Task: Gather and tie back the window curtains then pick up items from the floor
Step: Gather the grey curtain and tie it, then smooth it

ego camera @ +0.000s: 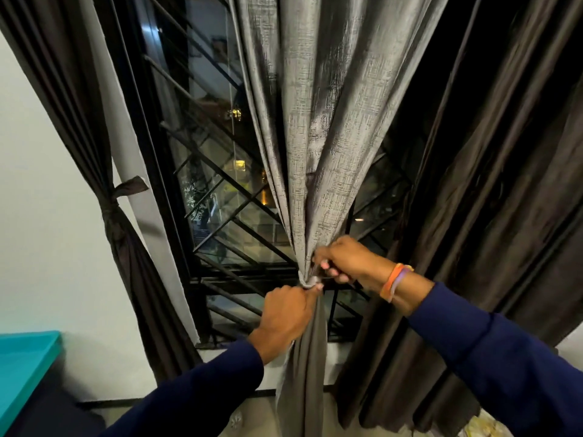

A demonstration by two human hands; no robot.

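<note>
A silver-grey textured curtain [318,127] hangs in the middle of the window, gathered to a narrow waist. A light tie band [305,281] wraps that waist. My left hand [288,313] pinches the band from below and grips the bunched cloth. My right hand [345,260] pinches the band's other end on the right side. A dark brown curtain [113,216] on the left is tied back with a knotted sash. Another dark brown curtain [479,197] hangs loose on the right.
A black window grille [220,197] with diagonal bars stands behind the curtains. A teal surface [22,367] juts in at the lower left. A pale object [482,428] lies on the floor at the lower right.
</note>
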